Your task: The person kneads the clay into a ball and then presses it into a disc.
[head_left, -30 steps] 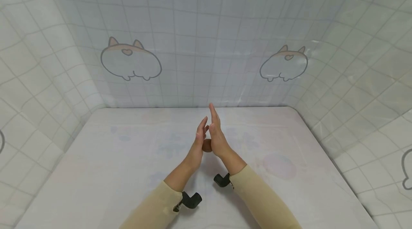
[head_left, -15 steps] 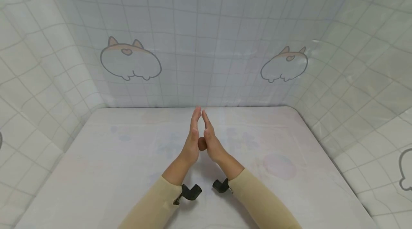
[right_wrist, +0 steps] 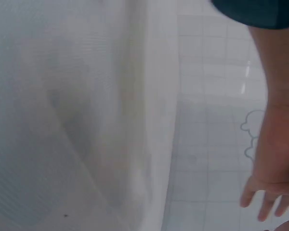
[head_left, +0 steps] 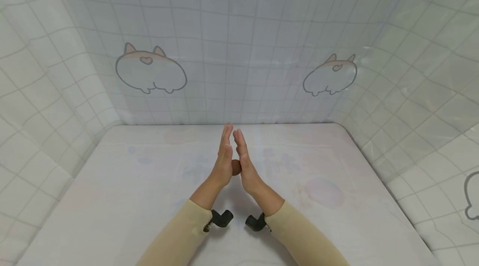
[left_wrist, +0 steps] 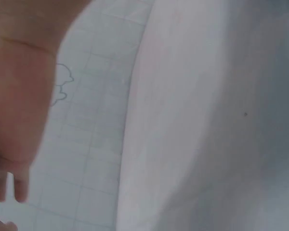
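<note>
A small brown ball point(head_left: 236, 167) sits pressed between my two palms in the head view, over the middle of the table. My left hand point(head_left: 223, 164) stands on its left side, fingers straight and pointing forward. On the other side my right hand point(head_left: 248, 170) mirrors it, fingers extended too. The fingertips of both hands lean toward each other with a narrow gap. In the left wrist view my left hand point(left_wrist: 19, 101) shows its palm and a few straight fingers; the right wrist view has my right hand point(right_wrist: 279, 149) at its edge, fingers spread.
A table with a pale, faintly patterned cover point(head_left: 123, 191) lies under the hands. Behind it and at both sides rise white grid-patterned curtains point(head_left: 239, 50) with cartoon animal drawings. Black wrist cameras point(head_left: 222, 218) stick out from the beige sleeves point(head_left: 179, 235).
The hands have slid against each other with the ball between them: the right hand came back and the left went forward, then both shifted slightly. The ball moved a little left.
</note>
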Motion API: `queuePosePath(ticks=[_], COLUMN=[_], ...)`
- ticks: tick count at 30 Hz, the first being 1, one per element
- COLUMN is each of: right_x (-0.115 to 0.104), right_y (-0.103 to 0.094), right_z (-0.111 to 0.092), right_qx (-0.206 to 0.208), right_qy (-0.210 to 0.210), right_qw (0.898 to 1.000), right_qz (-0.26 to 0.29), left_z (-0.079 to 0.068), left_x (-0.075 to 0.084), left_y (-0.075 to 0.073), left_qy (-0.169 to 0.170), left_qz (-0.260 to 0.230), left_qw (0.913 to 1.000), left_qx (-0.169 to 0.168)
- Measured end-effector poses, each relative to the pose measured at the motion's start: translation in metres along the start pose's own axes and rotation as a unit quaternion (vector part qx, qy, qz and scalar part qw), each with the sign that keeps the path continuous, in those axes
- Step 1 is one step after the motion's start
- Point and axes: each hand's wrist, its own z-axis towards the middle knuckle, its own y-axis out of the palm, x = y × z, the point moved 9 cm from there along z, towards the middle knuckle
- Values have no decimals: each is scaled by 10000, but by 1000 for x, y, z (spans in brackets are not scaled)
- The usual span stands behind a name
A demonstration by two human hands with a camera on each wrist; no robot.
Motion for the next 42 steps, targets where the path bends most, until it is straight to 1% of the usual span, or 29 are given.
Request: queuePosePath(ticks=[3,6,9,10,13,15,18,19,21,26,29,31,34,37,40,42], right_x=[-4,-6,-5,-5,-3,0,5,6,9,16,20,22,20,14,6,2], right_y=[-4,-9,-15,-17,-23,-27,-33,-34,-36,-32,-27,-24,-19,-13,-7,-3], right_z=[1,2,4,5,7,9,10,11,13,14,12,10,8,7,5,4], right_qx=[140,266,389,425,557,651,760,767,726,391,224,145,31,-74,-198,-281], right_qy=[-27,34,145,192,283,397,572,643,768,961,935,818,520,92,-249,-329], right_qw=[9999,9996,9991,9989,9979,9968,9949,9945,9940,9942,9949,9962,9984,9999,9993,9978], right_qz=[30,8,-7,-16,-138,-232,-328,-323,-279,-296,-299,-264,-228,-122,210,496], left_z=[-2,-5,-10,-11,-17,-21,-25,-26,-25,-22,-19,-18,-14,-10,-6,-3], left_x=[-9,-17,-20,-20,-21,-21,-19,-17,-10,12,20,22,22,19,16,15], left_y=[4,8,13,15,20,24,29,31,32,25,20,17,12,6,1,-2], left_qy=[-270,-502,-593,-591,-746,-941,-1101,-1086,-923,-267,13,122,199,145,46,-4], left_qz=[52,96,36,-25,-339,-598,-902,-988,-1182,-1687,-1851,-1890,-1740,-1492,-1255,-1110], left_qw=[9996,9986,9980,9979,9958,9924,9875,9866,9858,9833,9814,9812,9844,9886,9914,9928], left_qx=[-80,-143,-234,-261,-413,-526,-677,-716,-754,-629,-500,-385,-142,152,355,442])
